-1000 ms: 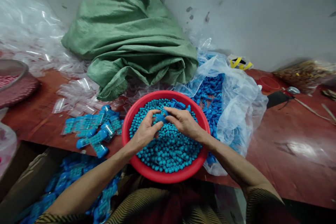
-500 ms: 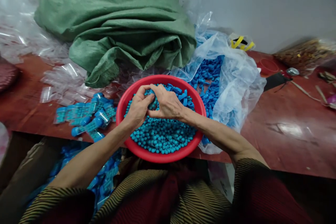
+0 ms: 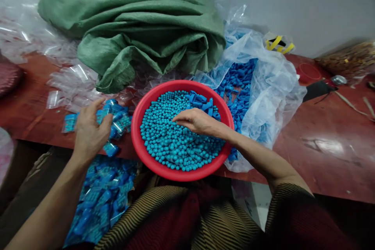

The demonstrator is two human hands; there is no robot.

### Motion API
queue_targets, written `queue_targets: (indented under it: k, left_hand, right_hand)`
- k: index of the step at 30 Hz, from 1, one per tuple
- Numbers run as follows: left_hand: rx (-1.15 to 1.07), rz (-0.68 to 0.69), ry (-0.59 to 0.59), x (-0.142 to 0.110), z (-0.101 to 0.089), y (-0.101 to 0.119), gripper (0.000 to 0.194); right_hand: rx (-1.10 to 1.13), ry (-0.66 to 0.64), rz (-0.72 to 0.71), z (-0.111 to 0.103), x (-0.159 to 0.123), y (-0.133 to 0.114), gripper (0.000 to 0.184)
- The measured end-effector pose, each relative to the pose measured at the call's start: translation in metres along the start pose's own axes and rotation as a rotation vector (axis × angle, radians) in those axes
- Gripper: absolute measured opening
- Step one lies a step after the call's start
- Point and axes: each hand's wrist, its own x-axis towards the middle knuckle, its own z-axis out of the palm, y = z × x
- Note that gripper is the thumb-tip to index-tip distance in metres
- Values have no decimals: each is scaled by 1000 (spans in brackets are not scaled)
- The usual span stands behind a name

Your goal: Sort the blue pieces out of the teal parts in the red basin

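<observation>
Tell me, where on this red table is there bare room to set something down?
Bare red tabletop lies right of the clear plastic bag of blue parts. A smaller patch sits left of the small filled packets. Around the round red plastic basin it is crowded.

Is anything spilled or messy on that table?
Nothing has spilled: the blue beads all sit inside the red basin. Clear little bags lie scattered loosely behind the filled packets under the left hand.

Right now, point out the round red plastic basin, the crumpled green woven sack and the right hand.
Round red plastic basin point(image 3: 137, 122): head view, bare left rim.
Crumpled green woven sack point(image 3: 140, 19): head view, middle folds.
Right hand point(image 3: 197, 121): head view, back of hand.
</observation>
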Motion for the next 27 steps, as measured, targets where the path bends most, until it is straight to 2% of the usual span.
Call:
queue_targets:
  k: [2,3,5,8,10,12,16,20,24,27]
  left_hand:
    - [223,118,76,-7,3,2,32]
    - [289,194,36,-12,8,7,27]
    - [303,344,-228,-22,21,19,21]
    - [349,487,-611,-33,43,33,21]
    - [369,502,-777,-33,55,37,25]
    - [368,489,-871,-27,64,37,29]
    - [371,471,-926,-15,73,35,28]
    - [414,480,-908,-17,74,35,28]
    - [424,482,-826,-18,78,37,29]
    - [381,406,-826,-12,85,38,27]
  right_hand:
    - [-37,-99,-56,4,6,-14,19]
    - [-61,-151,-71,5,9,-19,18]
    - [-89,-230,-82,7,16,-23,18]
    - [-74,-224,-42,7,19,-16,18]
    - [-44,-206,-15,6,16,-9,19]
    - [-22,-229,-13,7,12,-5,18]
    - [-54,-313,1,16,4,-4,19]
    - [-59,-356,18,24,-1,-3,23]
    - [-50,-291,59,23,-3,-3,24]
    - [-71,-240,139,22,1,-4,27]
